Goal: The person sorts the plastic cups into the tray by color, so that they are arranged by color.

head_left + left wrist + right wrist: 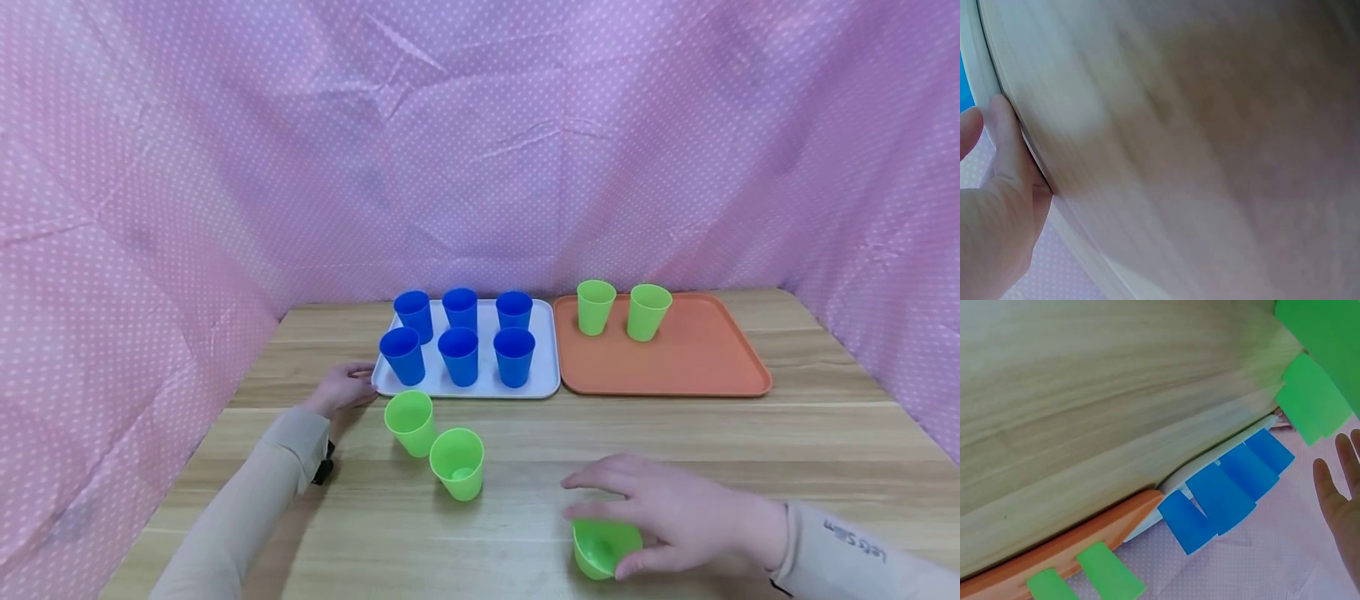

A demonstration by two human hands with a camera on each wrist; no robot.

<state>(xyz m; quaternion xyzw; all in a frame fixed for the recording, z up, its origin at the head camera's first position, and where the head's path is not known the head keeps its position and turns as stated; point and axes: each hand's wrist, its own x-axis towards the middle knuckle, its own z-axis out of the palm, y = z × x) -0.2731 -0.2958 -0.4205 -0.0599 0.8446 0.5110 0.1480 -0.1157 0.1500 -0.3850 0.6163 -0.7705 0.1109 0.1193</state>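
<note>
Head view: right hand [660,510] at a green cup [600,552], well in front of the trays

On the counter [525,442], an orange tray [697,368] bears two green cups [595,315], a white tray [547,367] six blue cups [459,367]. The left hand [345,388] touches the white edge, its grip unclear. Picking up seems in hand: the right grip, released, likely needs to curl round its cup.

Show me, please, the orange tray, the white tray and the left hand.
Orange tray [678,363]: head view, bare surface.
White tray [547,367]: head view, bare surface near its right edge.
Left hand [342,388]: head view, back of the hand.
</note>
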